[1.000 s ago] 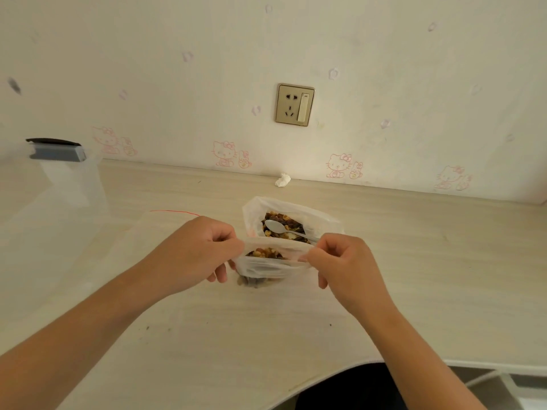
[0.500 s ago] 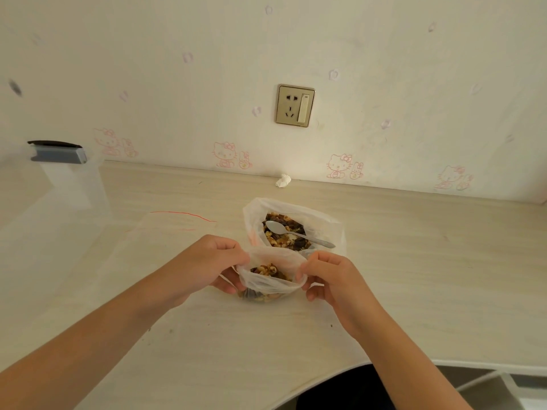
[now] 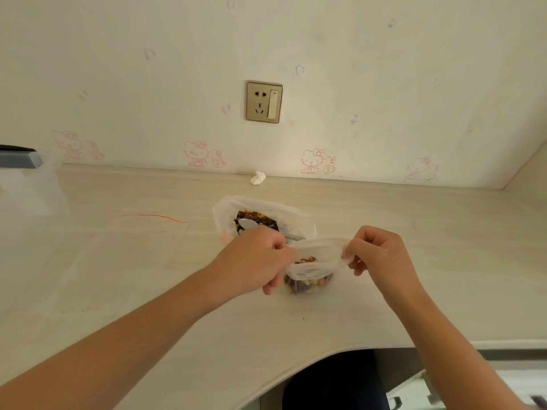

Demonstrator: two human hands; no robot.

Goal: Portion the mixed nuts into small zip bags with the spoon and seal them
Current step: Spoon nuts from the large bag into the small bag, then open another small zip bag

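Note:
A small clear zip bag (image 3: 313, 269) partly filled with mixed nuts stands on the pale wooden desk (image 3: 414, 291). My left hand (image 3: 254, 261) pinches the left end of its top edge and my right hand (image 3: 377, 257) pinches the right end; the mouth gapes between them. Just behind it lies the large open bag of mixed nuts (image 3: 257, 218), with a metal spoon (image 3: 251, 224) resting in it, its handle partly hidden by my left hand.
A crumpled white tissue (image 3: 257, 178) lies by the wall. Clear empty zip bags with a red seal line (image 3: 154, 216) lie flat at the left. A clear box with a grey clip (image 3: 20, 158) stands far left. The desk's front edge curves inward near me.
Both hands and the small bag have shifted right in the frame. The hands have moved apart, stretching the bag's top wider than half a second ago. The camera has tilted up slightly.

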